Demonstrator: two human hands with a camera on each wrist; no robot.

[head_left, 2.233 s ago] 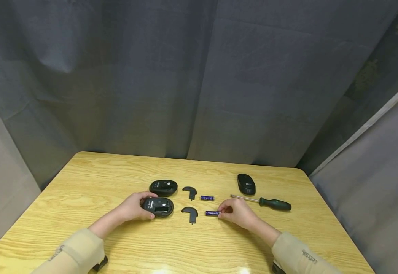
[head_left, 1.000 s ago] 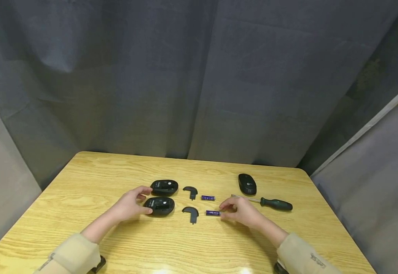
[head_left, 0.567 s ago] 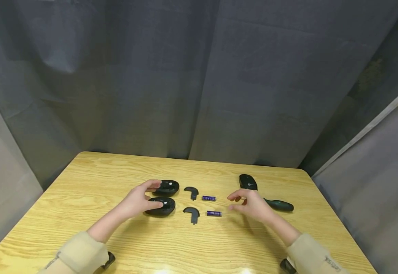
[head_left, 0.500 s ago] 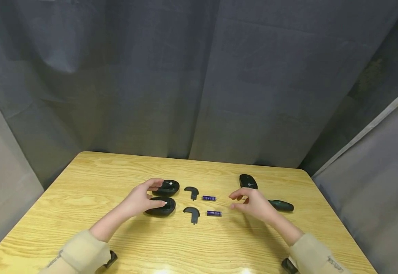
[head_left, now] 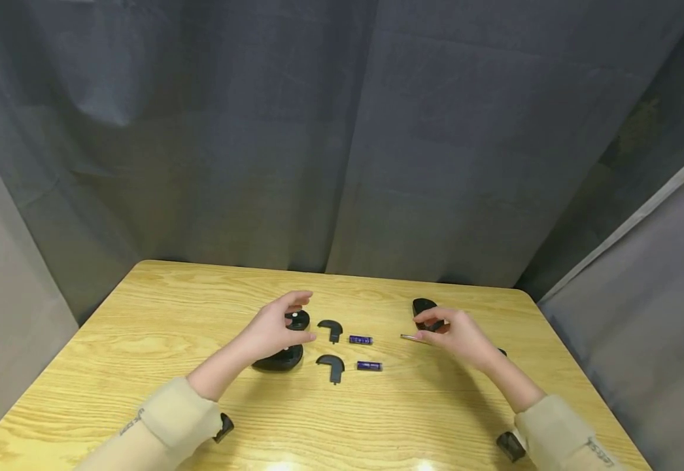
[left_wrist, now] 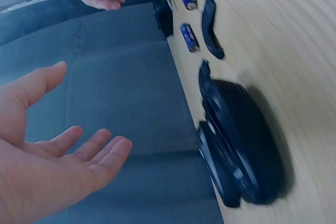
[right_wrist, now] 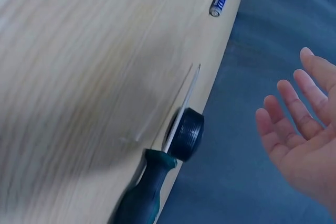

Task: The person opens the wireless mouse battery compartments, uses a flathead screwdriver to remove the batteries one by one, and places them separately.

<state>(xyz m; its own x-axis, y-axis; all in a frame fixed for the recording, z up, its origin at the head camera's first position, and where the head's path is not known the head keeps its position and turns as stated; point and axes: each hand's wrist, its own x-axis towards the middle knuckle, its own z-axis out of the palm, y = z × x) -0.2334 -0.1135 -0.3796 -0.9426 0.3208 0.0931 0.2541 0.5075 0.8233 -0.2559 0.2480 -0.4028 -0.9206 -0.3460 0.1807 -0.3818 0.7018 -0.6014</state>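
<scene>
My left hand is raised over two upturned black computer mice, fingers spread and holding nothing. It partly hides the nearer mouse and the farther mouse; both lie on the table in the left wrist view. Right of them are two black battery covers, the far one and the near one. Beside these lie two blue AA-size batteries, one farther and one nearer. My right hand hovers, fingers relaxed, over a screwdriver with a dark green handle, touching nothing.
A third black mouse sits behind the screwdriver, partly covered by my right hand. Everything lies on a wooden table with rounded far corners. Dark grey curtains hang right behind its far edge.
My left hand has let go of the near mouse and risen forward and right. The right hand has left the near battery on the table and moved right and up, away from it.
</scene>
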